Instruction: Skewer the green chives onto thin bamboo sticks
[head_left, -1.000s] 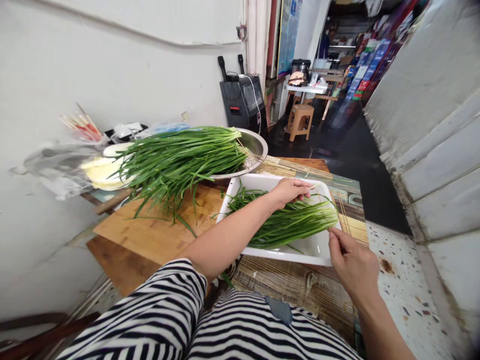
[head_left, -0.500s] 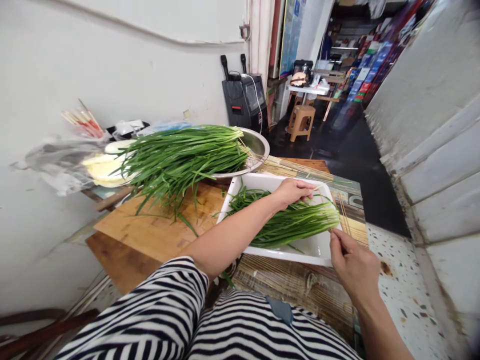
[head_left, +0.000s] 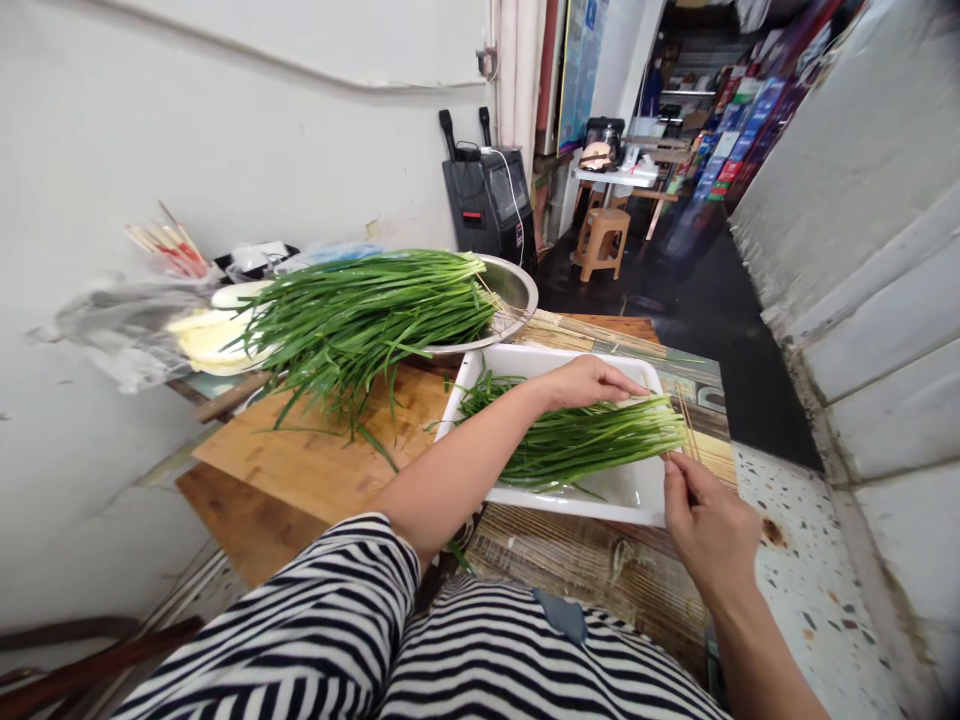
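A bunch of green chives [head_left: 600, 435] lies in a white tray [head_left: 585, 508], its pale stem ends to the right. My left hand [head_left: 589, 382] reaches over the tray, with thumb and fingers together on the far edge of the bunch near those ends. At the near right corner, my right hand [head_left: 709, 515] pinches a thin wooden stick beside the stem ends; most of the stick is hidden. Several thin sticks [head_left: 688, 422] lie just right of the tray. A larger heap of chives [head_left: 375, 310] rests over a metal bowl [head_left: 525, 292] behind.
Wooden boards [head_left: 300, 450] extend left of the tray. Beyond them are a pale vegetable [head_left: 214, 340], plastic bags [head_left: 112, 325] and red-and-white sticks [head_left: 171, 250]. A black speaker [head_left: 489, 205] stands against the wall; a brown stool [head_left: 602, 243] is farther back.
The stem ends in the tray have risen and shifted slightly right. My left hand has moved a little right, its fingers now at the bunch. My right hand has barely moved.
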